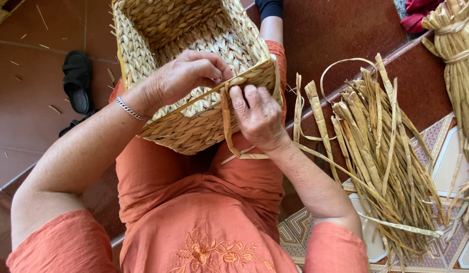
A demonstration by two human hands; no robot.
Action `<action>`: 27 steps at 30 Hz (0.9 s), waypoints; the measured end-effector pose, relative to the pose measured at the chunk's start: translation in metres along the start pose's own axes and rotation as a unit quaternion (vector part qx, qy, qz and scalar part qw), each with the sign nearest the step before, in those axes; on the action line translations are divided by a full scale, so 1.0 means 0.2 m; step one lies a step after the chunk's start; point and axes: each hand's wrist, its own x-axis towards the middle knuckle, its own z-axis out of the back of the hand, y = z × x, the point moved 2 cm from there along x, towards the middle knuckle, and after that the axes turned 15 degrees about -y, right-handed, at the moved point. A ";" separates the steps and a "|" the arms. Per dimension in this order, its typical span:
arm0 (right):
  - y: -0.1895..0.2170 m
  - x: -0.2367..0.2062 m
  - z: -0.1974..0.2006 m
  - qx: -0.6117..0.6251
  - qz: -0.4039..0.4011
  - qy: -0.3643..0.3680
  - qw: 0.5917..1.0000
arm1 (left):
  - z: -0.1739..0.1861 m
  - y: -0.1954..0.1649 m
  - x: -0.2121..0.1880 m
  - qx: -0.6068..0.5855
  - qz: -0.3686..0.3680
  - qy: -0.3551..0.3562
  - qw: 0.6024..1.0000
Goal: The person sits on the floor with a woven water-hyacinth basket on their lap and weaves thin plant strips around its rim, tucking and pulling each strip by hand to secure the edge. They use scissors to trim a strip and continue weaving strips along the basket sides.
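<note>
Rested on the lap: rectangular woven straw basket (194,76). Pinched at its near rim by left hand (186,76), grip pressed together; flat dried straw strand (226,121) pinched by right hand (257,117), kept taut for weaving.

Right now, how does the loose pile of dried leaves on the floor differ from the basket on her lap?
The pile lies loose in long, flat, separate strips; the basket has its strips braided tight into walls. The pile rests untouched on the floor, while the left hand and right hand work at the basket's rim. Both show the same pale straw colour.
</note>
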 end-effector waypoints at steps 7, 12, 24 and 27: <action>-0.03 -0.02 0.03 0.113 -0.155 -0.062 0.979 | 0.00 0.02 0.04 0.127 -0.212 0.018 0.969; -0.03 -0.02 0.03 0.199 -0.345 -0.097 0.912 | -0.01 0.03 0.07 0.176 -0.251 -0.009 0.952; -0.01 0.09 0.06 0.094 -0.202 -0.066 0.973 | -0.03 0.02 0.08 0.233 -0.359 -0.032 0.903; 0.01 0.08 0.06 0.045 -0.132 -0.061 0.988 | -0.03 0.02 0.08 0.221 -0.373 -0.018 0.901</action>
